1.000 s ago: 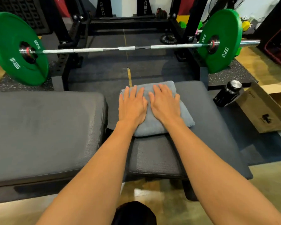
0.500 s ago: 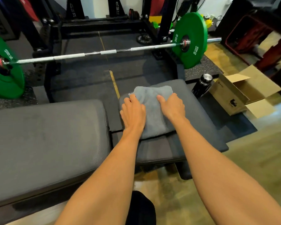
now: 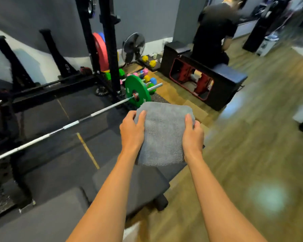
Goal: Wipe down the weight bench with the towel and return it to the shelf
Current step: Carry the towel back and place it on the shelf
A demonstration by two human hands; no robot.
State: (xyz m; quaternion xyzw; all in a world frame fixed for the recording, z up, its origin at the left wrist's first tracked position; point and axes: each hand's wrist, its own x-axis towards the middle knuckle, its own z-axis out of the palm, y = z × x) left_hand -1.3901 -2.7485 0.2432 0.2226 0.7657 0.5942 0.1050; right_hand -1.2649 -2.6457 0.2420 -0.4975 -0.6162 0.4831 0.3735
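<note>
Two bare hands hold a folded grey terry towel [image 3: 163, 135] up in the air, above the far end of the dark grey padded weight bench [image 3: 140, 184] and clear of its pad. The left hand [image 3: 132, 131] grips the towel's left edge, thumb lying across the top face and the other fingers tucked underneath out of sight; the right hand [image 3: 192, 135] clamps the right edge the same way, thumb on top. The towel lies roughly flat between them, its far edge rounded where the fold bulges. Beyond it a silver barbell [image 3: 63, 128] runs diagonally across the black rubber floor mat [image 3: 47, 165], carrying a green weight plate [image 3: 138, 90] at its far end, beside the black uprights of a power rack [image 3: 110, 49]. Small coloured dumbbells [image 3: 147, 74] are scattered on the wooden floor [image 3: 252, 154] behind the plate (yellow, pink, blue and green ones). Farther right, a person in black [image 3: 215, 32] sits on a low black storage bench [image 3: 205, 79], back turned. A black standing fan [image 3: 133, 47] stands near the wall.
</note>
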